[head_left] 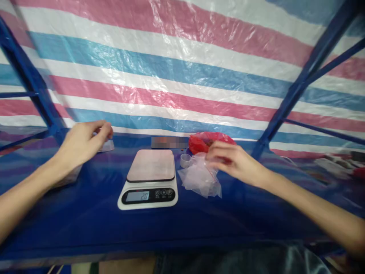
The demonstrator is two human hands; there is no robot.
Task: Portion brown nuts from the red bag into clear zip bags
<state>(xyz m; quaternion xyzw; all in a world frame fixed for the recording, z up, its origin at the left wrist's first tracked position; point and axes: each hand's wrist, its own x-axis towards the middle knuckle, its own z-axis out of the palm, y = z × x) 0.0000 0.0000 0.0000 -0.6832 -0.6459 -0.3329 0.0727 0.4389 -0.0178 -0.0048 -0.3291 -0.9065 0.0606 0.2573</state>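
My left hand (88, 141) is at the left of the blue table, its fingers curled down and thumb bent in. A small clear plastic bag (107, 146) shows under its fingertips, partly hidden by the hand. My right hand (232, 161) reaches to a loose pile of clear plastic bags (198, 177), its blurred fingertips at the pile's upper right. Between my hands stands a white kitchen scale (151, 167) with a bare plate; its display reads about 2.0. A small clear cup (185, 160) sits beside the scale. Behind my right hand lies an open red bag (199, 142) with brownish contents.
Behind the scale is a blurred-out flat strip (169, 142). Blue metal frame bars (293, 87) rise at both sides before a striped plastic sheet (171, 68). Further clear packaging (68, 177) lies under my left forearm. Mixed items (333, 165) lie at far right.
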